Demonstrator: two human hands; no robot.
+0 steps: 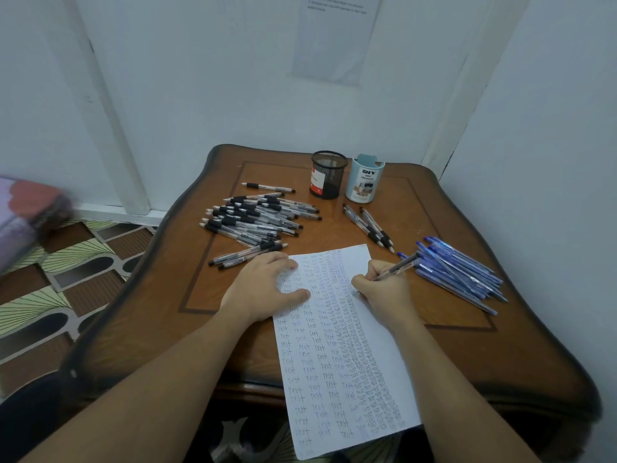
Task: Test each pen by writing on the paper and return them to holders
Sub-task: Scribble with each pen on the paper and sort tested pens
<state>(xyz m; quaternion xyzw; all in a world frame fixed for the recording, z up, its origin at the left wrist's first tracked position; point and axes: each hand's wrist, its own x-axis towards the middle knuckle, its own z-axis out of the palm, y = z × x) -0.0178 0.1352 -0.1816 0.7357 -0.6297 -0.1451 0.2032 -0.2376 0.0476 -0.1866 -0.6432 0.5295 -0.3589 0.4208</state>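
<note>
Wooden table [450, 345] with a written-over paper [334, 379], loose pens and two holders.
Paper overhangs the near edge, covered in rows of "test". Black pens [253, 222] lie heaped at left, blue pens [457, 272] at right. Mesh holder [329, 175] and pale blue holder [365, 183] stand upright side by side at the back; their contents cannot be told. Left hand [263, 289] lies flat, fingers spread, on the paper's top left. Right hand [384, 289] pinches a pen [399, 267], tip down at the paper.
</note>
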